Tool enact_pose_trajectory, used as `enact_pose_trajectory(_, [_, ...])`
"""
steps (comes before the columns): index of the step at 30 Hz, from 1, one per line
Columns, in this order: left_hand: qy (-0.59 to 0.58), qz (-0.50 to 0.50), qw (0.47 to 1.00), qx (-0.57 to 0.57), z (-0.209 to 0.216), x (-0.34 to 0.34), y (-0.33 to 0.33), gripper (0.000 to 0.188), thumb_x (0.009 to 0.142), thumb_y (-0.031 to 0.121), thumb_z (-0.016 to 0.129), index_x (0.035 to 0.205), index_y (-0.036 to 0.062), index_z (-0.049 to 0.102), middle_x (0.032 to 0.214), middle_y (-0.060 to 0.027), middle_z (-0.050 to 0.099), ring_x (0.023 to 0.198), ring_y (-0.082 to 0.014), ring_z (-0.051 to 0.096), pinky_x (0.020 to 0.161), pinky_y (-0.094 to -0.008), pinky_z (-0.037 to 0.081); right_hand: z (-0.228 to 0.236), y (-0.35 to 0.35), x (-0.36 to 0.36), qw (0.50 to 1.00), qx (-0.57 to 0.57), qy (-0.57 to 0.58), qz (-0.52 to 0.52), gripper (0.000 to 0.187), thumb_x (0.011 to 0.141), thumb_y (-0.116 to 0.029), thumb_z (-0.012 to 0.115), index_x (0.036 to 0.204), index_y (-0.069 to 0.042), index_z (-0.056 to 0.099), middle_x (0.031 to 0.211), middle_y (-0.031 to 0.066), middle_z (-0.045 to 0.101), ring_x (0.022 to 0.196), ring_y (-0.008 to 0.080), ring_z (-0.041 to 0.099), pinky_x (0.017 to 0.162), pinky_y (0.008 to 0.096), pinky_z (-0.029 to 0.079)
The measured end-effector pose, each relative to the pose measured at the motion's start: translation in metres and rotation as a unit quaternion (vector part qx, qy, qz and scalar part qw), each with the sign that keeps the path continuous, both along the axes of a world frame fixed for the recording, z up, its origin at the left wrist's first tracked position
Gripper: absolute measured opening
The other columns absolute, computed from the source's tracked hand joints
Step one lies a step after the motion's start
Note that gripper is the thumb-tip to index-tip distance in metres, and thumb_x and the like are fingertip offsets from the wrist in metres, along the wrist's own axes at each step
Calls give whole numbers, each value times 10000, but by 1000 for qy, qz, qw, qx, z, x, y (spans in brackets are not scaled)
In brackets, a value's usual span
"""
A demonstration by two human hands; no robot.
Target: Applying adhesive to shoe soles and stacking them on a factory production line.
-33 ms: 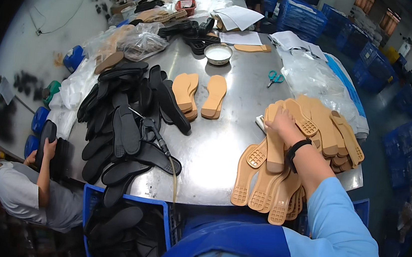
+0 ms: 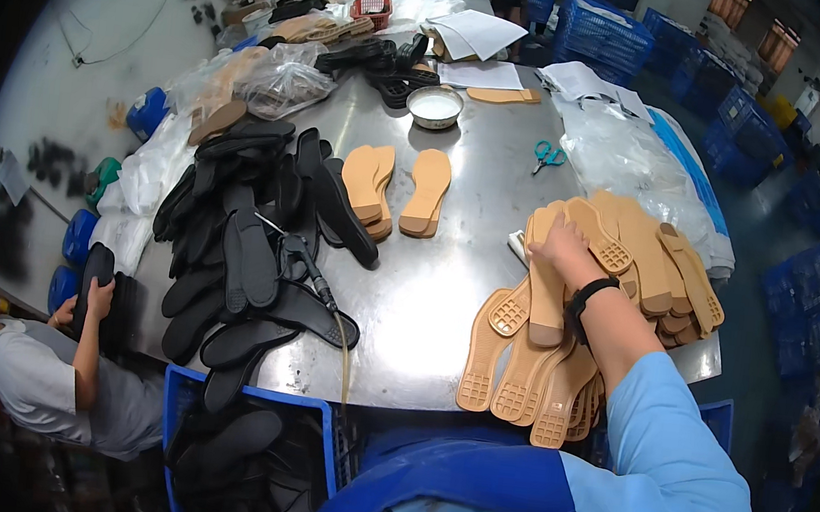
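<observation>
My right hand (image 2: 563, 244), with a black band on its wrist, reaches into a heap of tan shoe soles (image 2: 624, 219) on the right of the metal table. Its fingers are closed on the upper part of one tan shoe sole (image 2: 546, 300), which lies on others. Several soles with gridded heels (image 2: 513, 399) fan out toward the front edge, some overhanging it. My left hand is out of view. Two small groups of tan soles, a left one (image 2: 366, 176) and a right one (image 2: 429, 183), lie mid-table.
Black soles (image 2: 256, 250) are heaped on the left, with a hand tool (image 2: 305, 260) and its hose across them. A blue crate (image 2: 255, 395) of black soles stands below. Farther back are a metal bowl (image 2: 435, 106) and teal scissors (image 2: 546, 157). A co-worker (image 2: 68, 370) holds a black sole.
</observation>
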State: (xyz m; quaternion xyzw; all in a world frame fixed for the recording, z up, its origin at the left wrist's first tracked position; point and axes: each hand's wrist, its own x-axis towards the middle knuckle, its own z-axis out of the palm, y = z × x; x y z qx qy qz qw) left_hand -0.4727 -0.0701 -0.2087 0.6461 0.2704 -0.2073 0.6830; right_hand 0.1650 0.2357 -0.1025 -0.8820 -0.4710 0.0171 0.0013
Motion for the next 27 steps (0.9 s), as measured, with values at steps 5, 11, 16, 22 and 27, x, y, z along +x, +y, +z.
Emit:
enact_pose_trajectory(5, [10,36,999,-29,29,22,-16,512,919,220,618,1375,52,457,1263,-132,600,1158,-206,573,1001,-336,421,-4,10,28,998,-20,53,28,1142,598,-343,878,1469,-19,215,1314,246,486,1243,420,452,1018,450,403])
enact_pose_trajectory(11, [15,52,999,-10,56,43,33,533,917,219,625,1386,48,440,1272,-130,593,1169,-207,567,1010,-335,414,-9,-1,69,977,-63,188,80,905,548,-252,917,1294,32,489,1063,203,643,999,395,614,950,426,463])
enact_pose_trajectory(16, [20,75,997,-31,77,68,32,551,915,218,631,1396,45,425,1279,-129,587,1179,-208,561,1017,-335,409,17,1,59,933,62,350,57,644,656,-96,859,1212,29,561,907,89,651,859,228,634,799,343,512])
enact_pose_trajectory(22, [36,108,992,-48,111,83,41,573,913,217,638,1407,41,408,1288,-127,580,1190,-209,554,1026,-334,402,20,18,33,757,34,638,135,550,770,-12,744,1284,-40,550,905,45,644,796,136,614,741,285,513])
enact_pose_trajectory(27, [36,121,991,-33,125,113,90,592,911,215,644,1416,38,393,1295,-126,574,1200,-210,548,1033,-333,397,-28,48,35,878,-127,395,240,653,762,-152,767,1353,-54,509,1067,136,676,853,240,666,741,345,538])
